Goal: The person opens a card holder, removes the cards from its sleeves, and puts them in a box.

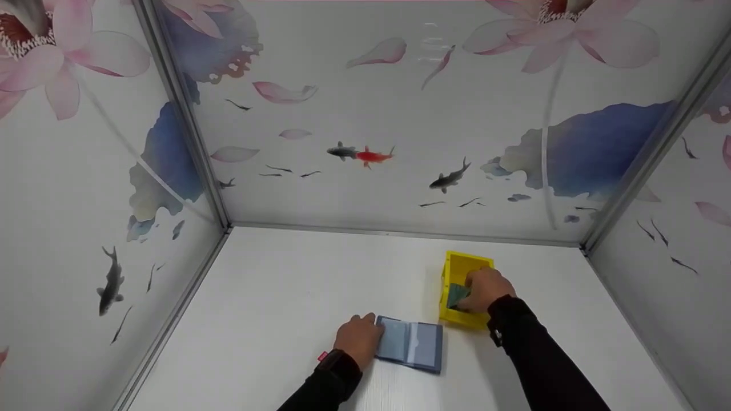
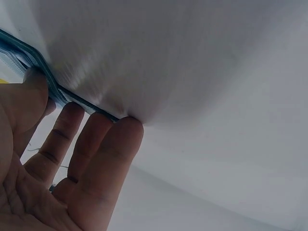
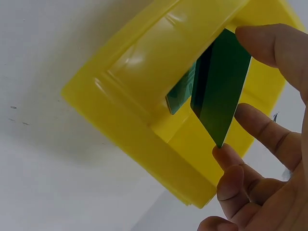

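A blue card holder lies spread open on the white table, clear sleeves showing inside. At its left edge, my left hand pinches the cover; in the left wrist view the thumb is on the inner side and the fingertips are along the edge. My right hand reaches into a yellow bin and holds a green card with a dark stripe between thumb and fingers. Behind that card, a second green card shows inside the bin.
White panels printed with lotus flowers and fish enclose the table at the back, left and right. Grey metal strips run along the corners and the table's back edge.
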`<state>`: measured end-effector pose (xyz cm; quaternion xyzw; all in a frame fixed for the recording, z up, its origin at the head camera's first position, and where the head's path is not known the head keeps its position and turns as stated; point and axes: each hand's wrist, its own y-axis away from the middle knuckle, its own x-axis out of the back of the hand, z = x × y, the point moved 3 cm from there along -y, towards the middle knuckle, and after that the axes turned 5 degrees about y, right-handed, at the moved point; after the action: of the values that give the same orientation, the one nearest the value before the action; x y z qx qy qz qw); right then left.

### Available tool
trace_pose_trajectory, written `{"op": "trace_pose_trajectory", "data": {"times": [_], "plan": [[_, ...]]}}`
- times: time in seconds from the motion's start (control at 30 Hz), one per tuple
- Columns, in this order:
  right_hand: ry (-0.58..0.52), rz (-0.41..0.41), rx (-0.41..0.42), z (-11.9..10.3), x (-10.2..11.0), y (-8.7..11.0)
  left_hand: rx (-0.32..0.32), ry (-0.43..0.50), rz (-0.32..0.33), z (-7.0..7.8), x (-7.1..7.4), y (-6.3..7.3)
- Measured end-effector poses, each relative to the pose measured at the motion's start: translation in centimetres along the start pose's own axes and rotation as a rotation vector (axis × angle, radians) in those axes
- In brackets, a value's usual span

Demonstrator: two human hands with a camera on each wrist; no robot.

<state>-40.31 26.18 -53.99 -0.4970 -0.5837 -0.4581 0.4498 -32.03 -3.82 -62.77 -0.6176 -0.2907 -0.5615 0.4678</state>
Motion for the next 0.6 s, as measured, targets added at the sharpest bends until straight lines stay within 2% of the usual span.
{"op": "trace_pose_trajectory", "data": {"times": [0.2, 0.33, 0.47, 0.6], "plan": [[0.049, -0.003, 0.005, -0.5, -0.1, -0.3, 0.009, 0.011, -0.003, 0.0, 0.3, -0.1], [0.129, -0.001, 0.016, -0.9, -0.3, -0.6, 0.027, 0.010, -0.019, 0.1, 0.4, -0.1], [0.207, -0.018, 0.022, -1.5, -0.5, -0.8, 0.039, 0.006, -0.034, 0.1, 0.3, -0.2], [0.234, -0.049, 0.012, -1.6, -0.6, -0.9, 0.037, -0.009, -0.043, 0.1, 0.1, -0.2]]}}
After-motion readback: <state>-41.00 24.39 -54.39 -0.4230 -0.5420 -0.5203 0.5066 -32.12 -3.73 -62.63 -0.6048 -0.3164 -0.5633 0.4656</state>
